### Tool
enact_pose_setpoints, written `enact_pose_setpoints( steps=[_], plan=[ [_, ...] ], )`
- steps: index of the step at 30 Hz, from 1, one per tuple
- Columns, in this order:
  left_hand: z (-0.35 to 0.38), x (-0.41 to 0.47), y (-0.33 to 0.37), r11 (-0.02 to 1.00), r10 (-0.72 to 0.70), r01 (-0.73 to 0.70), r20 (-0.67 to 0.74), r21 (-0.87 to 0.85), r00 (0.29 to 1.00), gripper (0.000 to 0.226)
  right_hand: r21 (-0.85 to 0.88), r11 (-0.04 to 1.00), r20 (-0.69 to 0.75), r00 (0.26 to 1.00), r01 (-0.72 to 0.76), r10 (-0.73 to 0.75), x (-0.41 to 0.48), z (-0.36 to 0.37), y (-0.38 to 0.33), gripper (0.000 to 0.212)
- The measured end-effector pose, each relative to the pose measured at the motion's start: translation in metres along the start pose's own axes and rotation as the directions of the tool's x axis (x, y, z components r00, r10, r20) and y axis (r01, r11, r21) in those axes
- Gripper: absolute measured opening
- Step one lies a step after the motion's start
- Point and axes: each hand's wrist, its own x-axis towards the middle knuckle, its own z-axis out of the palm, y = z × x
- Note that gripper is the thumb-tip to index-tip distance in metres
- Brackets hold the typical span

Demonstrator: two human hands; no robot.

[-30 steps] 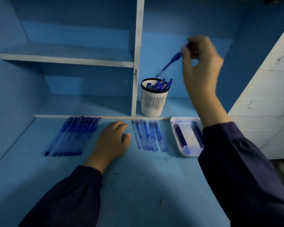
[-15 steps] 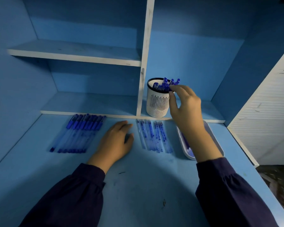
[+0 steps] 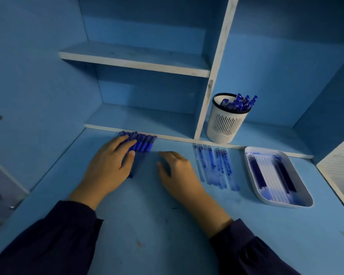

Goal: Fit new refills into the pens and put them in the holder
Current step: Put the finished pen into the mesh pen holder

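Pens (image 3: 142, 144) awaiting refills lie in a tight parallel row at 11 o'clock on the desk (image 3: 147, 225), probably so that one can be drawn off at a time. The left hand (image 3: 109, 167) lies over the row, fingers straight, gripping nothing. The right hand (image 3: 177, 173) rests at 3 o'clock of the row, relaxed and empty, placed to take the next pen. Loose refills (image 3: 213, 165), judged spent, lie between it and the tray (image 3: 304, 198). The holder (image 3: 226, 126), at 1 o'clock, contains finished pens.
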Motion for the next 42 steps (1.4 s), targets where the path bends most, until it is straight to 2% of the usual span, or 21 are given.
enact_pose_setpoints(
  steps=[3,6,13,17,22,26,32,34,37,40,42],
  plan=[
    [-0.004,-0.002,-0.015,0.999,-0.034,0.034,0.008,-0.021,0.999,0.059,0.013,0.999,0.018,0.999,0.036,-0.037,0.017,0.014,-0.008,0.035],
    [-0.001,-0.001,-0.019,0.995,-0.087,0.088,0.033,-0.051,0.996,0.045,0.011,0.999,0.007,0.999,0.046,-0.046,0.027,0.025,-0.009,0.032],
    [0.001,-0.001,-0.019,0.979,-0.156,0.171,0.141,-0.107,0.978,0.05,0.015,0.999,-0.007,0.999,0.041,-0.041,0.032,0.026,-0.002,0.02],
    [-0.002,-0.002,-0.016,0.977,-0.161,0.178,0.146,-0.114,0.976,0.05,0.031,1.0,-0.035,0.999,0.001,0.0,0.031,0.021,-0.003,0.013],
    [-0.002,-0.002,-0.016,0.979,-0.159,0.178,0.166,-0.105,0.973,0.051,-0.002,0.994,-0.008,0.994,-0.108,0.108,0.032,0.016,-0.004,0.022],
    [-0.002,-0.002,-0.017,0.977,-0.155,0.176,0.164,-0.119,0.974,0.05,-0.031,0.994,-0.047,0.993,-0.107,0.105,0.031,0.014,-0.003,0.022],
    [-0.003,-0.002,-0.015,0.98,-0.152,0.168,0.145,-0.105,0.978,0.049,-0.064,0.989,-0.016,0.992,-0.13,0.129,0.033,0.006,-0.004,0.018],
    [-0.005,-0.002,-0.012,0.99,-0.096,0.102,0.06,-0.096,0.994,0.047,0.001,0.974,-0.013,0.974,-0.227,0.227,0.033,0.002,-0.005,0.021],
    [-0.007,-0.002,-0.005,0.991,0.003,-0.011,-0.06,-0.135,0.998,0.045,0.273,0.879,0.022,0.916,-0.392,0.401,0.031,-0.008,-0.006,0.021],
    [-0.005,-0.005,0.009,0.943,0.007,-0.04,-0.101,-0.33,0.995,0.047,0.614,0.658,0.141,0.881,-0.435,0.451,0.025,-0.014,-0.011,0.017],
    [-0.004,-0.008,0.021,0.864,-0.033,-0.011,-0.079,-0.503,0.996,0.047,0.756,0.506,0.19,0.879,-0.416,0.438,0.02,-0.016,-0.018,0.019]
  ],
)
